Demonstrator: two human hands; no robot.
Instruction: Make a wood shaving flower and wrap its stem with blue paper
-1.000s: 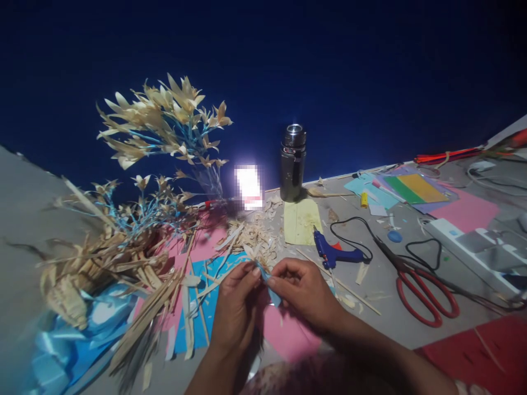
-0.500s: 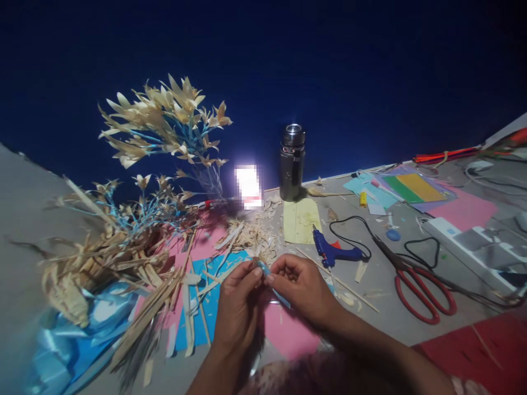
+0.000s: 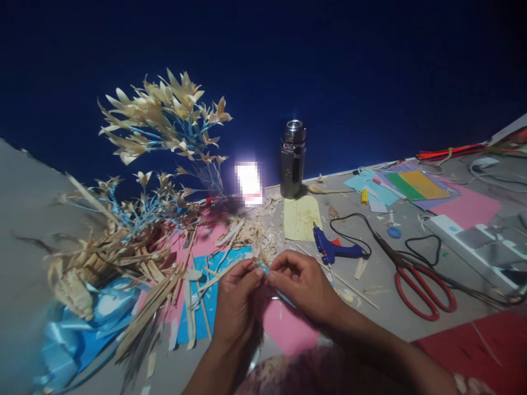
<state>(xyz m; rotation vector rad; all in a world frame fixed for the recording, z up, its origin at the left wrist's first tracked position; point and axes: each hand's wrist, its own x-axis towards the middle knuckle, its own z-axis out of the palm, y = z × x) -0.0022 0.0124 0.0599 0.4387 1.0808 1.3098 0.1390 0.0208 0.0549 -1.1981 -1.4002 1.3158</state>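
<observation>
A narrow light blue strip is pinched between my two hands at the lower middle of the view. My left hand closes thumb and fingers on one side of it. On the other side, my right hand grips the strip, and part of it runs under that palm. A thin dry piece stands up between the fingertips. Below the hands lies pink paper, and blue paper with straw strips is beside my left hand. A blue glue gun rests just beyond my right hand.
Red-handled scissors, a power strip and coloured sheets lie at the right. A dark flask stands at the back beside a bright light. Dried flowers, husks and blue ribbon fill the left.
Both hands stay together at nearly the same spot. Less of the blue strip shows between the fingertips, and the thin dry piece above them is now visible. The view has shifted slightly.
</observation>
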